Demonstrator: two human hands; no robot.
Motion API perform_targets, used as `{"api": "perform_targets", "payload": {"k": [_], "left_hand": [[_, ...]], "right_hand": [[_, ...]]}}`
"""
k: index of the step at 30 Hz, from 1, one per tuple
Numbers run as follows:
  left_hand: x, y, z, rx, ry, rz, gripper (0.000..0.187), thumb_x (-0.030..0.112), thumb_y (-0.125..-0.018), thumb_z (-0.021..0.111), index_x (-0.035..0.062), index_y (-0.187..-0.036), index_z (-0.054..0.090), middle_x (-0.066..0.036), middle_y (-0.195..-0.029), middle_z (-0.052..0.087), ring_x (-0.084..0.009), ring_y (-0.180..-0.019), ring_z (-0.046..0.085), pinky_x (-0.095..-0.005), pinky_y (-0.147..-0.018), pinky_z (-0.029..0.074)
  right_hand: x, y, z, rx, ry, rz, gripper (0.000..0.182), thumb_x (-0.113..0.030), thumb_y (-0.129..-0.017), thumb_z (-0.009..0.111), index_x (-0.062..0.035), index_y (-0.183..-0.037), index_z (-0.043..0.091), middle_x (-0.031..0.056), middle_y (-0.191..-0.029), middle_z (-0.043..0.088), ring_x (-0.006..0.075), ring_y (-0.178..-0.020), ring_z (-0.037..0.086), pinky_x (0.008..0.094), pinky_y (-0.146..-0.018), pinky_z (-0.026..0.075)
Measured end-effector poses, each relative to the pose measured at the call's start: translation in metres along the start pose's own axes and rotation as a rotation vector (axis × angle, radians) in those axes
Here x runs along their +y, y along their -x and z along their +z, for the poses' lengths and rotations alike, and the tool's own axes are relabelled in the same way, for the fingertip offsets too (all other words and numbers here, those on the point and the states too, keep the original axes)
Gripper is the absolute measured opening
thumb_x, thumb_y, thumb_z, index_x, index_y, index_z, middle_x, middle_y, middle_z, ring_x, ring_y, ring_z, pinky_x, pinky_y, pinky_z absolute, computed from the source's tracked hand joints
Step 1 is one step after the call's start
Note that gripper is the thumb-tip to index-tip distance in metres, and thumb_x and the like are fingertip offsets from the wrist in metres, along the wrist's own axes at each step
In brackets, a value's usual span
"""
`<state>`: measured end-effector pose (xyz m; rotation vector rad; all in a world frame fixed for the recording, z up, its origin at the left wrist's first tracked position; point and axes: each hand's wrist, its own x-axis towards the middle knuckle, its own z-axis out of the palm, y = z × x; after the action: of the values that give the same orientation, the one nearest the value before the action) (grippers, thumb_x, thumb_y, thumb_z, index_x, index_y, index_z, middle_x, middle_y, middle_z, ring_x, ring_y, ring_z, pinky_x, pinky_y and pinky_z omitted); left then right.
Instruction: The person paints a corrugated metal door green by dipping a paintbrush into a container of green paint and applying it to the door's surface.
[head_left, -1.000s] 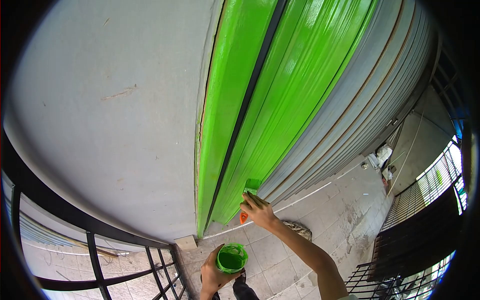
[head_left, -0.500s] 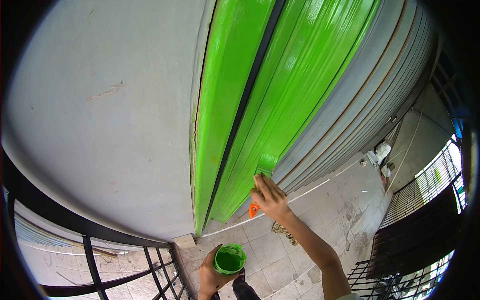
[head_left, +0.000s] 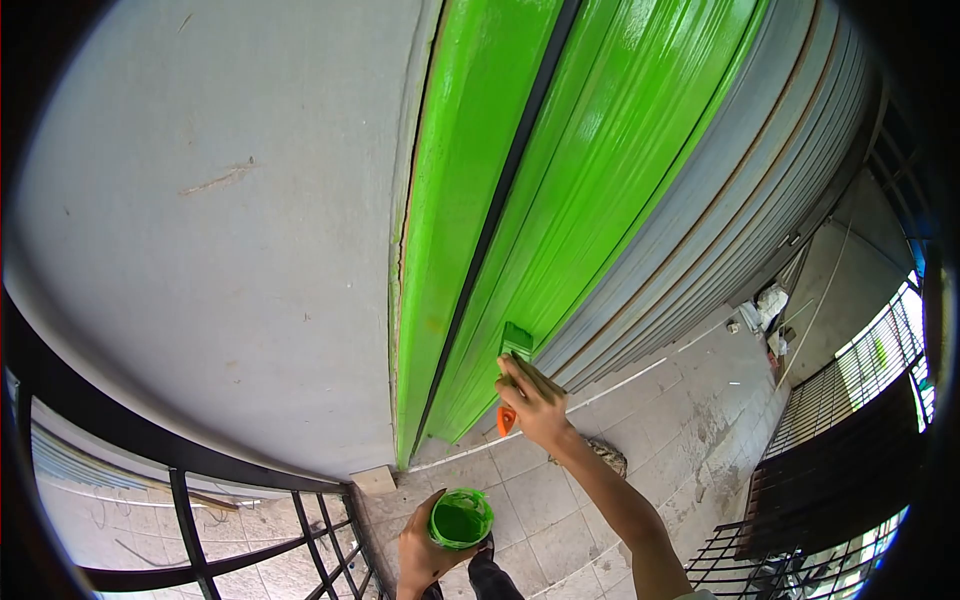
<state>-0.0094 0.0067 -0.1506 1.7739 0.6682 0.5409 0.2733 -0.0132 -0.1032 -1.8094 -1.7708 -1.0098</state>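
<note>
My right hand (head_left: 535,405) is closed round a paintbrush (head_left: 517,342), whose orange handle end sticks out below the fingers. Its green-coated bristles touch the lower part of a glossy green metal door panel (head_left: 560,220). In my left hand (head_left: 420,548) is a small tub of green paint (head_left: 461,518), held upright at the bottom of the view, with paint smeared over its rim. A dark vertical gap (head_left: 490,220) runs between the panel and a green frame strip (head_left: 440,220).
Left of the green strip stands a grey wall (head_left: 220,240). Unpainted grey ribbed shutter (head_left: 720,200) curves away on the right. Below lies a tiled floor (head_left: 540,510) with a crumpled rag (head_left: 605,458). Black metal bars (head_left: 190,530) stand at lower left, a dark grille (head_left: 820,500) at lower right.
The brush has moved slightly left on the panel, and its bristles have turned. My left hand and the paint tub stay almost where they were.
</note>
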Motion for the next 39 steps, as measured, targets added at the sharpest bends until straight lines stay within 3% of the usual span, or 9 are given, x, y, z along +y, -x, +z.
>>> {"api": "perform_targets", "payload": {"k": [6, 13, 16, 22, 25, 32, 37, 39], "left_hand": [[-0.004, 0.001, -0.003, -0.010, 0.009, -0.011, 0.088, 0.021, -0.049, 0.093, 0.0019, -0.126, 0.057, -0.017, -0.113, 0.068, -0.0312, -0.103, 0.067, -0.0396, -0.088, 0.054], [-0.009, 0.005, -0.010, 0.016, -0.007, -0.025, 0.088, 0.022, -0.047, 0.094, 0.0022, -0.125, 0.057, -0.016, -0.111, 0.068, -0.0306, -0.102, 0.068, -0.0394, -0.088, 0.055], [-0.011, 0.005, -0.011, 0.029, -0.002, -0.060, 0.089, 0.023, -0.047, 0.094, 0.0023, -0.125, 0.057, -0.016, -0.111, 0.069, -0.0308, -0.101, 0.068, -0.0395, -0.088, 0.055], [-0.002, -0.001, -0.010, -0.013, -0.009, -0.057, 0.090, 0.024, -0.048, 0.095, 0.0022, -0.127, 0.056, -0.017, -0.114, 0.068, -0.0313, -0.102, 0.068, -0.0394, -0.088, 0.054], [0.008, -0.003, -0.011, 0.020, -0.013, -0.041, 0.087, 0.017, -0.048, 0.092, -0.0003, -0.125, 0.057, -0.014, -0.109, 0.071, -0.0243, -0.101, 0.070, -0.0351, -0.090, 0.055], [0.008, -0.004, -0.009, 0.002, -0.025, -0.007, 0.089, 0.021, -0.047, 0.093, -0.0009, -0.125, 0.057, -0.015, -0.109, 0.071, -0.0248, -0.101, 0.070, -0.0354, -0.091, 0.054], [0.005, -0.002, -0.007, -0.020, -0.027, -0.013, 0.090, 0.022, -0.048, 0.093, -0.0009, -0.126, 0.057, -0.015, -0.109, 0.071, -0.0250, -0.101, 0.070, -0.0359, -0.091, 0.054], [0.004, -0.002, -0.007, -0.024, -0.007, -0.004, 0.089, 0.022, -0.048, 0.093, 0.0023, -0.127, 0.056, -0.016, -0.110, 0.069, -0.0298, -0.101, 0.068, -0.0385, -0.089, 0.054]], "right_hand": [[-0.017, -0.028, 0.001, 0.127, 0.061, -0.122, 0.017, -0.006, -0.081, 0.069, -0.0103, -0.076, 0.054, 0.0121, -0.116, 0.067, 0.0250, -0.101, 0.070, 0.0342, -0.082, 0.061], [-0.004, -0.001, 0.056, -0.057, 0.111, -0.113, 0.015, -0.007, -0.075, 0.068, -0.0094, -0.074, 0.054, 0.0153, -0.116, 0.066, 0.0287, -0.102, 0.069, 0.0370, -0.080, 0.061], [-0.012, -0.007, 0.056, -0.031, 0.071, -0.081, 0.014, -0.008, -0.075, 0.069, -0.0093, -0.076, 0.054, 0.0163, -0.116, 0.065, 0.0294, -0.102, 0.069, 0.0362, -0.080, 0.060], [-0.020, 0.007, 0.051, -0.241, -0.036, -0.004, 0.016, -0.005, -0.072, 0.071, -0.0101, -0.081, 0.058, 0.0127, -0.115, 0.067, 0.0266, -0.101, 0.070, 0.0340, -0.074, 0.061], [-0.005, -0.019, 0.027, -0.086, -0.040, 0.020, 0.019, -0.002, -0.071, 0.072, -0.0102, -0.082, 0.060, 0.0103, -0.116, 0.068, 0.0260, -0.101, 0.070, 0.0332, -0.072, 0.062], [0.011, -0.089, -0.031, 0.215, 0.152, -0.113, 0.015, -0.007, -0.080, 0.068, -0.0091, -0.076, 0.054, 0.0146, -0.113, 0.067, 0.0281, -0.098, 0.071, 0.0353, -0.076, 0.062], [0.003, -0.040, 0.021, 0.015, 0.138, -0.085, 0.017, -0.010, -0.079, 0.069, -0.0081, -0.075, 0.053, 0.0195, -0.112, 0.065, 0.0304, -0.098, 0.070, 0.0364, -0.078, 0.062], [-0.008, -0.020, 0.035, -0.052, 0.092, -0.037, 0.017, -0.010, -0.079, 0.070, -0.0080, -0.075, 0.053, 0.0189, -0.112, 0.065, 0.0299, -0.098, 0.070, 0.0365, -0.078, 0.062]]}}
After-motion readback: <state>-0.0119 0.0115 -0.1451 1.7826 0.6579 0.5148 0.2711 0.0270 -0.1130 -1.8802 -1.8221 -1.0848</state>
